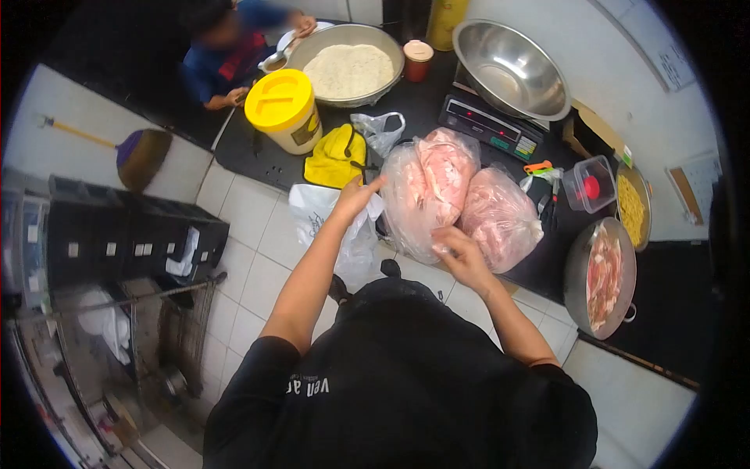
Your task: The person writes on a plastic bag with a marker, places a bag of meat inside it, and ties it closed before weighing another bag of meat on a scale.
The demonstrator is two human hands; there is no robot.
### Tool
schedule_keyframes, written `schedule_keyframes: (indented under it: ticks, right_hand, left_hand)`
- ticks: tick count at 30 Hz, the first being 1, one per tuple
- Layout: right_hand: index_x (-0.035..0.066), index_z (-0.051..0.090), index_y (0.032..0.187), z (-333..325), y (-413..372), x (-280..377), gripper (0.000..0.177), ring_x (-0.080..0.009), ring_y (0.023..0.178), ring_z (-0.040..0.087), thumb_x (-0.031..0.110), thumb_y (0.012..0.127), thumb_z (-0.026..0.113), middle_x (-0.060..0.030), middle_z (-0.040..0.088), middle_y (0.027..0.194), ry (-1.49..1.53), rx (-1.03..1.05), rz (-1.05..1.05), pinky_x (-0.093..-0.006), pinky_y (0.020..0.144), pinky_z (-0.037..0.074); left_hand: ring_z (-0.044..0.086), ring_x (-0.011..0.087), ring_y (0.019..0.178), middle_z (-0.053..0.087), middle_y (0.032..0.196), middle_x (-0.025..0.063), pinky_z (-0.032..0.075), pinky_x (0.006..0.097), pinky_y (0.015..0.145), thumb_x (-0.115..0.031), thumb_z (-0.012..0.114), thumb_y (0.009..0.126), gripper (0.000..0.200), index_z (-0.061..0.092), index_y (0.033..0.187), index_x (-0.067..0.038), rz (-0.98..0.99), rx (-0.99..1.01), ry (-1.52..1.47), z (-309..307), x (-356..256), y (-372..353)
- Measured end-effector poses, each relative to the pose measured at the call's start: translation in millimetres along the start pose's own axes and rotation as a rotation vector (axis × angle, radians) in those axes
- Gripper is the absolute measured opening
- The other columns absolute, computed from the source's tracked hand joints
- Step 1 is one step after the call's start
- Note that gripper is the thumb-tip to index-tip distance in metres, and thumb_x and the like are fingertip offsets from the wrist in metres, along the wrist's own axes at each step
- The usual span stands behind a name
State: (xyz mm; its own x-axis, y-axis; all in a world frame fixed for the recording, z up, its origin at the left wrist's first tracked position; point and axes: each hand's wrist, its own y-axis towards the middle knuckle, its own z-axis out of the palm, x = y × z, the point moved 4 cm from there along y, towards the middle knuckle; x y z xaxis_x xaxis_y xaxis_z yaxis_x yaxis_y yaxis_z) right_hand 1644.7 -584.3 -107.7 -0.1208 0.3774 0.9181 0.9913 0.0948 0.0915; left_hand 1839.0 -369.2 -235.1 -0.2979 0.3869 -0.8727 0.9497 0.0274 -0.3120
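Item: clear plastic bag of raw meat (445, 176), lying on the black counter (422, 108) directly before the person. Left hand (353, 202): open, thumb and fingers apart, at the bag's left edge; contact unclear. Right hand (462, 254): fingers bent at the bag's lower edge; whether they pinch the plastic cannot be told. Second bag of raw meat (498, 223): just right of the first. White plastic bag (332, 227): beneath the left forearm. Yellow cloth item (336, 160): beyond the left hand. Digital scale (484, 129): behind the meat bags, steel bowl (512, 72) above it. Yellow-lidded bucket (285, 109): far left.
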Motion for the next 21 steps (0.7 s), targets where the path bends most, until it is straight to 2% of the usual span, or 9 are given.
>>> schedule_keyframes:
  ticks: [2, 5, 8, 11, 13, 14, 16, 19, 21]
  right_hand:
    - [0.0, 0.063, 0.094, -6.7, -6.9, -1.1, 0.012, -0.0273, 0.114, 0.056, 0.01, 0.09, 0.067, -0.0142, 0.062, 0.109, 0.086, -0.072, 0.057, -0.037, 0.096, 0.044]
    - [-0.001, 0.064, 0.105, 10.0, -10.1, -15.0, 0.02, -0.0258, 0.115, 0.054, 0.012, 0.09, 0.068, -0.0144, 0.054, 0.124, 0.241, -0.203, 0.057, -0.0394, 0.095, 0.045]
    - [-0.002, 0.064, 0.11, 38.1, 6.8, -33.6, 0.024, -0.0234, 0.113, 0.054, 0.007, 0.088, 0.067, -0.0149, 0.049, 0.125, 0.198, -0.527, 0.283, -0.0359, 0.092, 0.045]
    - [-0.003, 0.065, 0.11, 56.8, 33.3, -45.7, 0.028, -0.0169, 0.099, 0.057, -0.001, 0.083, 0.06, -0.0118, 0.056, 0.109, 0.557, -0.456, 0.836, -0.0298, 0.083, 0.047]
    - [-0.002, 0.066, 0.108, 50.5, 52.0, -7.8, 0.034, -0.0111, 0.084, 0.058, -0.006, 0.077, 0.053, -0.0056, 0.059, 0.091, 0.883, -0.318, 0.529, -0.0243, 0.074, 0.047]
    - [-0.002, 0.067, 0.103, 29.8, 48.4, 34.4, 0.031, -0.0079, 0.075, 0.057, -0.007, 0.078, 0.049, -0.0009, 0.059, 0.078, 0.527, -0.276, 0.415, -0.0207, 0.071, 0.046]
    - [-0.001, 0.066, 0.101, 1.5, 38.0, 78.6, 0.03, -0.0081, 0.077, 0.057, -0.009, 0.079, 0.047, -0.0009, 0.059, 0.08, 0.416, -0.336, 0.243, -0.0213, 0.073, 0.046]
    - [0.0, 0.063, 0.099, -24.8, 31.1, 123.4, 0.027, -0.0086, 0.082, 0.057, -0.011, 0.081, 0.045, -0.0012, 0.059, 0.085, 0.283, -0.457, -0.011, -0.0229, 0.077, 0.046]
    - [0.0, 0.062, 0.098, -32.9, 32.3, 139.4, 0.026, -0.009, 0.084, 0.057, -0.012, 0.082, 0.045, -0.0015, 0.06, 0.088, 0.26, -0.529, -0.115, -0.0238, 0.079, 0.046]
  left_hand:
    - [0.062, 0.0156, 0.094, 0.07, 0.103, 0.0086, 0.048, 0.0287, 0.084, -0.031, 0.063, 0.089, 0.038, 0.068, 0.113, -0.002, 0.134, 0.512, 0.11, 14.9, -24.4, -2.1]
    - [0.062, 0.0151, 0.088, 0.071, 0.095, 0.0061, 0.048, 0.0276, 0.082, -0.023, 0.066, 0.089, 0.033, 0.068, 0.112, 0.0, 0.333, 0.508, 0.127, -9.2, -56.0, -3.9]
    - [0.057, 0.0111, 0.085, 0.067, 0.089, 0.0023, 0.045, 0.0248, 0.08, -0.017, 0.06, 0.089, 0.022, 0.068, 0.1, 0.0, 0.192, 0.602, -0.082, -38.0, -91.5, -35.2]
    - [0.055, 0.0102, 0.086, 0.064, 0.089, 0.0007, 0.042, 0.0238, 0.082, -0.012, 0.058, 0.088, 0.015, 0.066, 0.094, -0.001, 0.295, 0.834, -0.156, -74.6, -111.4, -63.2]
    - [0.055, 0.0114, 0.086, 0.063, 0.091, 0.001, 0.041, 0.0237, 0.083, -0.01, 0.057, 0.088, 0.012, 0.064, 0.092, -0.001, 0.425, 0.949, -0.123, -103.7, -114.5, -72.7]
    - [0.056, 0.0131, 0.086, 0.062, 0.097, 0.0027, 0.042, 0.0248, 0.083, -0.009, 0.057, 0.087, 0.014, 0.066, 0.096, -0.002, 0.558, 0.984, -0.057, -116.7, -116.5, -75.3]
    - [0.057, 0.0148, 0.086, 0.062, 0.103, 0.0044, 0.042, 0.0259, 0.083, -0.007, 0.058, 0.086, 0.017, 0.067, 0.099, -0.002, 0.697, 1.025, 0.005, -137.1, -111.8, -73.1]
    - [0.061, 0.0248, 0.102, 0.058, 0.125, 0.0142, 0.045, 0.0301, 0.09, -0.018, 0.067, 0.083, 0.049, 0.057, 0.129, -0.002, 0.63, 0.98, 0.147, -139.4, -83.6, -66.1]
    - [0.051, 0.033, 0.127, 0.045, 0.143, 0.023, 0.045, 0.0351, 0.099, -0.037, 0.077, 0.075, 0.097, 0.028, 0.15, -0.001, 0.572, 0.616, 0.974, -124.0, -55.4, -54.5]
